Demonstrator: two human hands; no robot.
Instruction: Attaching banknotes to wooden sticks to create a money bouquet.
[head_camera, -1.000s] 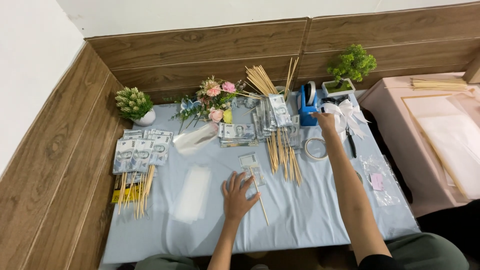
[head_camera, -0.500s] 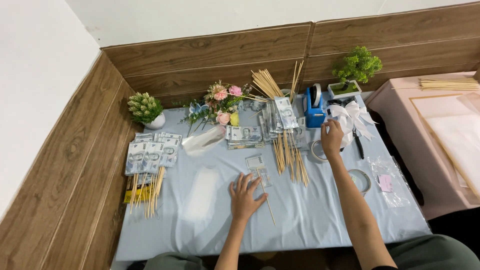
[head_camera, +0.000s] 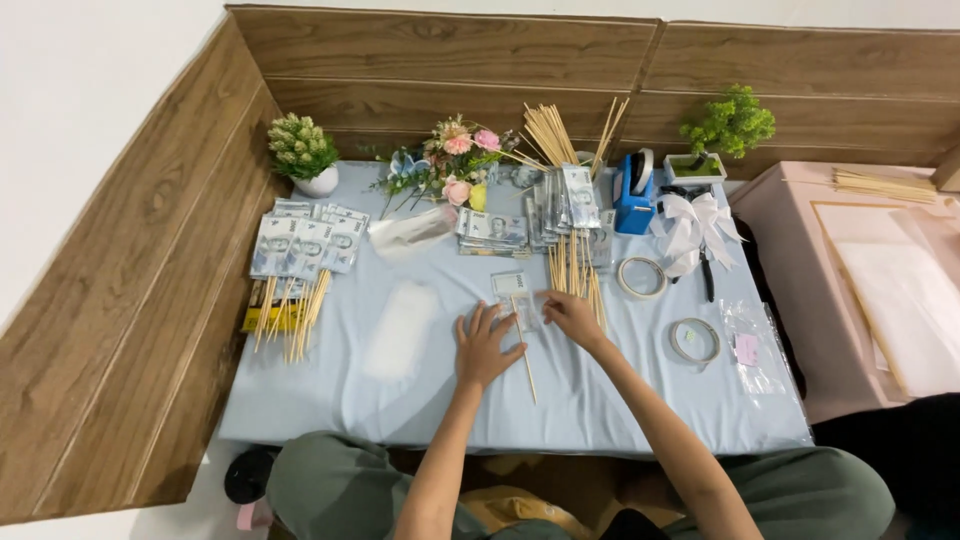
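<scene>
My left hand lies flat with fingers spread on the pale blue tablecloth, pressing beside a thin wooden stick. A sleeved banknote is attached to the stick's far end. My right hand rests by the banknote's right edge, fingers curled at it and touching it. Whether it pinches the note or a piece of tape I cannot tell.
A bundle of loose sticks lies just beyond my right hand. Two tape rolls, a blue tape dispenser, a white ribbon bow, banknote stacks, notes on sticks, artificial flowers and potted plants surround the work spot.
My right hand came back from the far right near the ribbon bow to the banknote in front of me. The left hand stayed pressed on the cloth. The view shifted slightly.
</scene>
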